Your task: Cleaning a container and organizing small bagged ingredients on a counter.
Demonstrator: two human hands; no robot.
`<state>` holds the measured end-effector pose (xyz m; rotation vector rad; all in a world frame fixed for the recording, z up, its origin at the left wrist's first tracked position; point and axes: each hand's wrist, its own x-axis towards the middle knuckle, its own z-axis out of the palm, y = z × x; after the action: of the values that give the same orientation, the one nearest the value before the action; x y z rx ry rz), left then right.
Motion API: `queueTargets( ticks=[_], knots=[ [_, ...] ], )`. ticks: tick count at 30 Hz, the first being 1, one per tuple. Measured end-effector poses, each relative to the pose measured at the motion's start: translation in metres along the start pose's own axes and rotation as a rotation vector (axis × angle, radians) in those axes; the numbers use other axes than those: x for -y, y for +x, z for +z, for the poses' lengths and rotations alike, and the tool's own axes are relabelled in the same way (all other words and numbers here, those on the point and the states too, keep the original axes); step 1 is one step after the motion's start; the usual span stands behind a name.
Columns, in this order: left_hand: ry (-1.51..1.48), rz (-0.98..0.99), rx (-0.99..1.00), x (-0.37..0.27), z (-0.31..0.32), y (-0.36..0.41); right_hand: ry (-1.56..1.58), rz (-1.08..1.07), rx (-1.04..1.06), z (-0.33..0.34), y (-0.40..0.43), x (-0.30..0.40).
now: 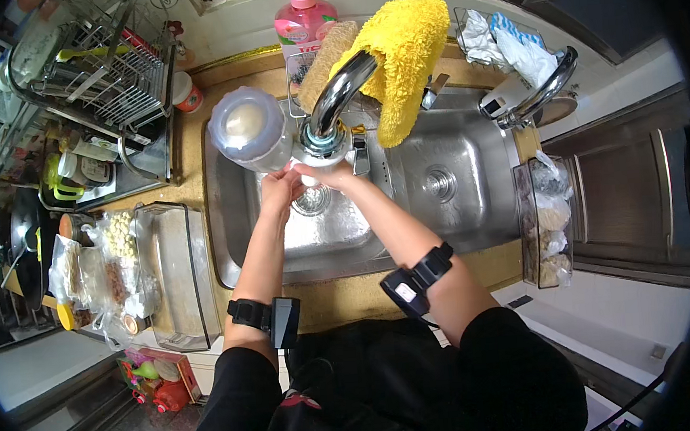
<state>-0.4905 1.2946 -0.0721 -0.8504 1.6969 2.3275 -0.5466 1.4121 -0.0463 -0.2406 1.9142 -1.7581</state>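
My left hand (pixel 281 191) and my right hand (pixel 334 175) meet beneath a chrome tap (pixel 341 91), above the left basin (pixel 331 238) of a double stainless-steel sink. The fittings at the tap's end partly hide my right fingers. Between the hands shows a small, smooth white thing (pixel 310 179); whether it is held or part of the tap cannot be made out. A translucent cylindrical container with a domed lid (pixel 248 126) stands beside the tap, just beyond my left hand. Over the tap's neck hangs a fluffy yellow cloth (pixel 411 58). Both forearms wear black strapped devices.
Behind the tap are a pink pump bottle (pixel 304 21) and a loofah (pixel 332 55). A wire dish rack (pixel 122 81) rises at left. Nearer sit a clear bin (pixel 179 271) and bagged foods (pixel 111 258). At right are a second curved tap (pixel 545 93) and a bin of bags (pixel 528 225).
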Motion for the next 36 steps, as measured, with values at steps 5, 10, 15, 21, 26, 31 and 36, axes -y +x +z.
queueTargets(
  ticks=[5,10,15,21,26,31,36],
  knots=[
    [0.32,0.163,-0.002,-0.008,0.018,-0.01,-0.441,0.172,-0.077,-0.034,0.008,-0.046],
    [-0.387,-0.118,-0.055,0.007,0.023,0.013,-0.002,-0.146,-0.425,0.017,-0.028,-0.028],
    [0.102,0.034,0.04,-0.002,0.045,0.003,-0.197,0.024,-0.386,-0.016,-0.014,-0.049],
    [0.555,0.126,0.441,-0.015,-0.015,0.002,-0.038,-0.001,0.18,-0.055,-0.03,0.001],
    [0.303,0.222,0.208,-0.024,-0.017,-0.005,-0.539,0.09,0.161,-0.065,-0.02,-0.014],
    [-0.163,0.199,0.054,-0.026,-0.019,-0.001,-0.166,0.153,-0.034,-0.057,-0.018,-0.051],
    [-0.281,0.11,0.24,-0.033,0.025,-0.026,0.4,0.471,-0.214,-0.021,-0.023,-0.055]
  ],
)
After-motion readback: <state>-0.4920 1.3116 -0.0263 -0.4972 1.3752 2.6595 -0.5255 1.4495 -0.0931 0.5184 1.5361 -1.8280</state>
